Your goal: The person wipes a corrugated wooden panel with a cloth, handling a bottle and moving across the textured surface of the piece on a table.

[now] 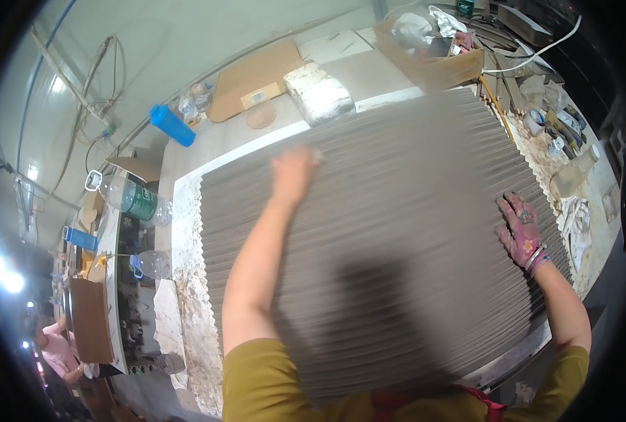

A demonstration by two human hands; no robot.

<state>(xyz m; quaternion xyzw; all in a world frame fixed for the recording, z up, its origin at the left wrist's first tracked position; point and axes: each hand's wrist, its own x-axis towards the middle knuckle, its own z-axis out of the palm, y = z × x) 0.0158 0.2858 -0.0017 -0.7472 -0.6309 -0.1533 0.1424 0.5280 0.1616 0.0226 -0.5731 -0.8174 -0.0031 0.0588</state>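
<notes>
A large grey-brown panel (397, 190) with long parallel ridges and wavy cut ends lies in front of me. My left hand (295, 174), bare and blurred by motion, is over its far left part with the fingers drawn together. A small pale bit shows at the fingertips, too smeared to name. On the panel's right side rests my right hand (520, 232) in a pink glove with a flower pattern. Its fingers are spread, and it holds nothing. A dark shadow falls across the panel's near middle.
Beyond the panel are a wrapped white block (318, 93), a cardboard sheet (257, 74) and a blue bottle (172, 125). Clear plastic jugs (141, 200) stand at the left edge. A cardboard box (436, 70) sits far right, tools and a cloudy bottle (573, 172) nearer. Another person (60, 352) is lower left.
</notes>
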